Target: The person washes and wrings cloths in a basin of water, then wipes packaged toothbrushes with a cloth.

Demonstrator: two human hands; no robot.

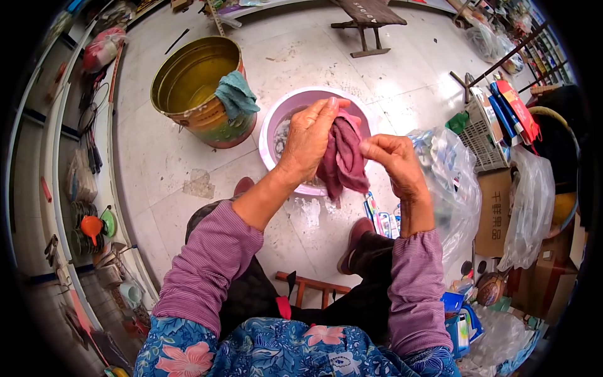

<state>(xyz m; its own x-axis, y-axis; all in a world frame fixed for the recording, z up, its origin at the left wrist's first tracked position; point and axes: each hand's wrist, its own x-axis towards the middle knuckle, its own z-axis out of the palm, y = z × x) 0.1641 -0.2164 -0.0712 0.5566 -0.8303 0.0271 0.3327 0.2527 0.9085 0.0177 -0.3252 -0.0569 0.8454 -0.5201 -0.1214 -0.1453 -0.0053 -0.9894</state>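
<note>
A wet-looking dark pink cloth (343,154) hangs in folds over a lilac basin (271,135) on the floor. My left hand (309,137) grips the cloth's upper left part, its thumb pointing up. On the right side, my right hand (397,162) pinches the cloth's edge between thumb and fingers. Water and some suds show in the basin, partly hidden behind my left hand and the cloth. A teal cloth (236,94) is draped over the rim of a metal bucket (196,119), left of the basin.
Shelves (56,151) with goods run along the left. A small folding stool (369,19) stands beyond the basin. At the right are plastic bags (449,182), a white crate (480,135) and a cardboard box (493,213). Small packets (384,221) lie near my right foot.
</note>
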